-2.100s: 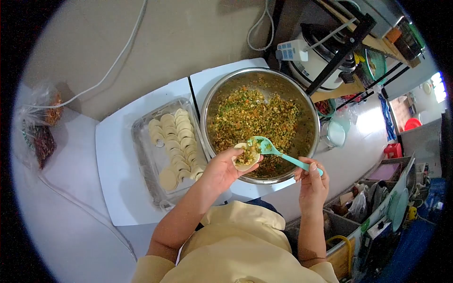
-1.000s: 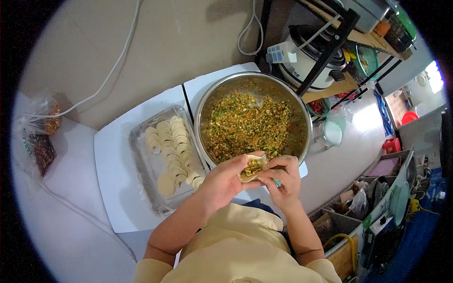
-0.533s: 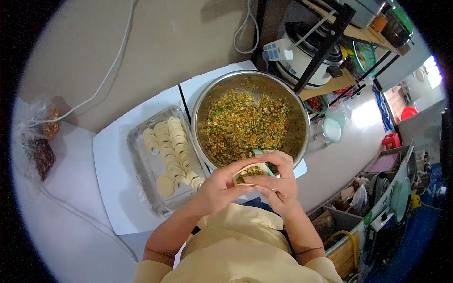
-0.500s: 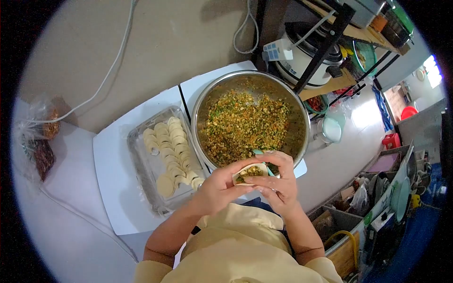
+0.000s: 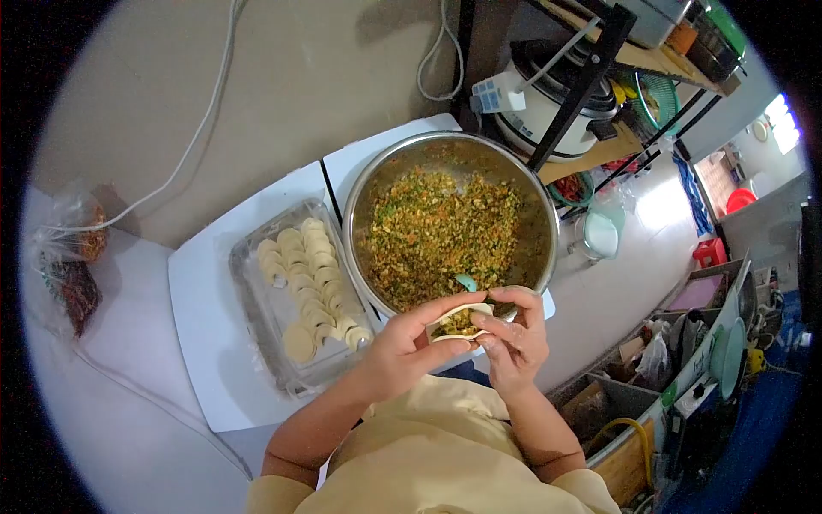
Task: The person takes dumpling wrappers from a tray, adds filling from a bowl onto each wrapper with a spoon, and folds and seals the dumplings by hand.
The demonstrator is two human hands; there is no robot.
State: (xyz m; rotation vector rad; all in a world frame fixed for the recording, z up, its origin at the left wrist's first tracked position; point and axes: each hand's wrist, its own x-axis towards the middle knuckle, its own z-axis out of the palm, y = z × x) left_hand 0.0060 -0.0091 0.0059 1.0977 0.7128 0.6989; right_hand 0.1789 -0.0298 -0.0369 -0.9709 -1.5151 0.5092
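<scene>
Over the near rim of a large steel bowl (image 5: 355,248), both hands hold a dumpling wrapper (image 5: 461,322), its sides curved up around chopped filling. My left hand (image 5: 401,347) has its thumb and fingers along the wrapper's left side and edges. My right hand (image 5: 519,344) pinches the right side, fingertips at the filling. Loose chopped filling (image 5: 445,227), green, orange and pale, covers the bowl's bottom. The turquoise end of a spoon-like utensil (image 5: 465,281) shows in it, just beyond my fingers; the rest is hidden.
Left of the bowl, a clear plastic tray (image 5: 257,338) holds rows of overlapping round wrappers (image 5: 312,274) on a white table (image 5: 201,317). A rice cooker (image 5: 548,128) and a power strip (image 5: 498,92) are on a rack at the back right. A plastic bag (image 5: 73,257) lies far left.
The wrapper's sides have been drawn up more around the filling. My right fingers have shifted along its edge. Less of the turquoise utensil now shows beside them.
</scene>
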